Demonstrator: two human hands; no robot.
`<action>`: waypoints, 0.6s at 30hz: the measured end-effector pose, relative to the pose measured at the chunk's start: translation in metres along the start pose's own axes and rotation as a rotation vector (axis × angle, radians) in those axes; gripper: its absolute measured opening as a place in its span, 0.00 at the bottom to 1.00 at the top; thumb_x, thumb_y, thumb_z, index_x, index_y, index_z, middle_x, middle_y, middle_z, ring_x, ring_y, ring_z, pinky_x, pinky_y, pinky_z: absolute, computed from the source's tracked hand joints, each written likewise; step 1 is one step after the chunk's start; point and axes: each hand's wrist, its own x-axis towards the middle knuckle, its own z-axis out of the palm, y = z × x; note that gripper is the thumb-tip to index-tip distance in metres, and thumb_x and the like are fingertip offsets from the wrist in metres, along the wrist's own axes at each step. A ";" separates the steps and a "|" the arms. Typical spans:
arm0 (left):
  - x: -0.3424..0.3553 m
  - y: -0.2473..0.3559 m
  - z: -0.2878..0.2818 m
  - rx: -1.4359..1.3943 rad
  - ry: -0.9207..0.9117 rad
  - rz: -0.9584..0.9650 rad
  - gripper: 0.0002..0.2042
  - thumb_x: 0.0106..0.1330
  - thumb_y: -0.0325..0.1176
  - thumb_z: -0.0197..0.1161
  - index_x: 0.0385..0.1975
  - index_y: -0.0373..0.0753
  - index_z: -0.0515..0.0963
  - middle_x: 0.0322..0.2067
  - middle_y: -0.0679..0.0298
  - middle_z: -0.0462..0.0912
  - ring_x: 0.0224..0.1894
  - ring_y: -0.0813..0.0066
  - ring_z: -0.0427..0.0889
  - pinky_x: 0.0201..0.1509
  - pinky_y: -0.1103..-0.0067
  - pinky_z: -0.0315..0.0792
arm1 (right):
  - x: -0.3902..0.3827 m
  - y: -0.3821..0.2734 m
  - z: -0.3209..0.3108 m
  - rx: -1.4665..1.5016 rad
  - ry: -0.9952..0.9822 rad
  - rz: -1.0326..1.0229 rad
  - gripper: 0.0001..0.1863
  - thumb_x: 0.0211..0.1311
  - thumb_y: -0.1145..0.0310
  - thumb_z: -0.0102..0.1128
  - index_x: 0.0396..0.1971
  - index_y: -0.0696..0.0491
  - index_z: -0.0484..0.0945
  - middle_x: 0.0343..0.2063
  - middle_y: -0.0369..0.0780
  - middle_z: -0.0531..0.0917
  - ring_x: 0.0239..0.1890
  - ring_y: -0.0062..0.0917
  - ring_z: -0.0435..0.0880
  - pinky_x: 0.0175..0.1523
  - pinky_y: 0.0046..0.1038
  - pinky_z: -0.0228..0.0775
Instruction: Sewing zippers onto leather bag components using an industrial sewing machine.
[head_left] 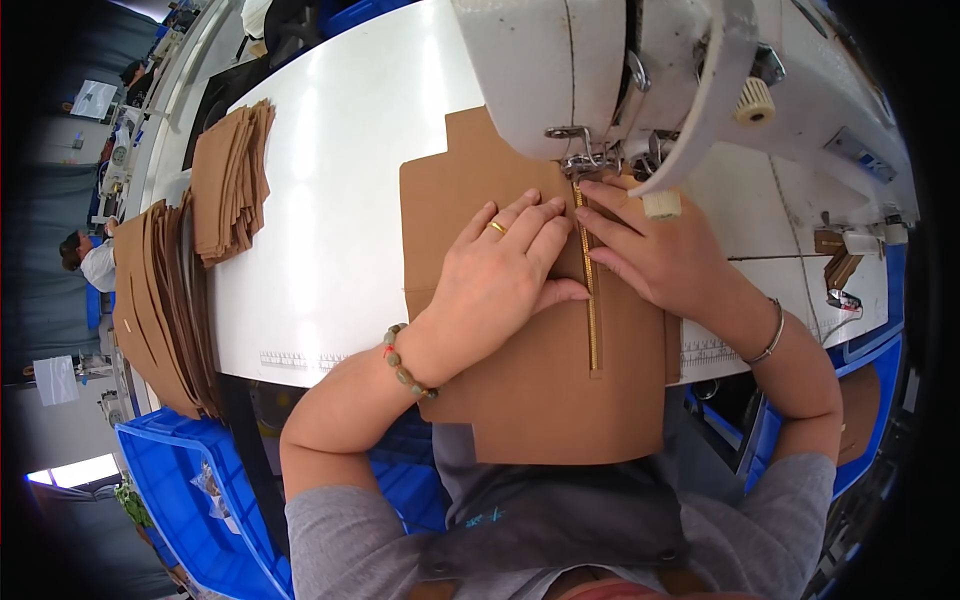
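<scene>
A brown flat piece with notched corners (530,405) lies on the white table under the sewing machine (530,60). A gold zipper (593,335) runs lengthwise in it, its far end at the metal presser foot (585,160). My left hand (505,270) lies on the piece just left of the zipper, fingers stretched out, thumb tip near the zipper. My right hand (660,245) rests on it to the right, fingers apart, with fingertips at the zipper close below the foot.
Stacks of brown pieces (160,300) (230,170) line the table's left side (300,140). Blue bins (175,480) (880,320) flank the table low at left and right. Small brown offcuts (840,265) lie at right. A co-worker (95,265) is at the far left.
</scene>
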 end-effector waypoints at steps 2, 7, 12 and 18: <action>-0.001 0.000 0.000 0.000 -0.003 -0.006 0.33 0.56 0.53 0.74 0.57 0.37 0.79 0.60 0.61 0.81 0.67 0.58 0.78 0.67 0.59 0.75 | 0.001 0.000 -0.003 0.000 -0.024 0.005 0.23 0.61 0.58 0.72 0.52 0.56 0.85 0.56 0.42 0.84 0.59 0.38 0.81 0.72 0.45 0.66; 0.001 0.000 -0.002 -0.015 0.019 -0.014 0.35 0.55 0.53 0.74 0.58 0.37 0.79 0.61 0.60 0.81 0.66 0.58 0.79 0.67 0.60 0.75 | -0.001 -0.001 -0.003 0.010 -0.037 0.023 0.25 0.58 0.56 0.73 0.52 0.56 0.85 0.54 0.41 0.84 0.58 0.37 0.80 0.72 0.47 0.65; 0.003 -0.002 -0.003 -0.020 0.017 0.021 0.36 0.51 0.53 0.75 0.58 0.35 0.81 0.61 0.60 0.82 0.64 0.58 0.80 0.66 0.65 0.75 | -0.001 -0.002 -0.004 0.029 -0.028 0.034 0.26 0.57 0.56 0.74 0.51 0.55 0.85 0.53 0.40 0.84 0.57 0.36 0.79 0.73 0.47 0.64; 0.005 -0.006 -0.001 -0.026 0.024 0.019 0.35 0.51 0.53 0.75 0.57 0.36 0.81 0.61 0.61 0.82 0.64 0.58 0.80 0.66 0.66 0.75 | -0.001 0.000 -0.001 0.006 -0.030 0.041 0.26 0.55 0.55 0.74 0.51 0.55 0.85 0.53 0.40 0.84 0.57 0.36 0.79 0.72 0.47 0.64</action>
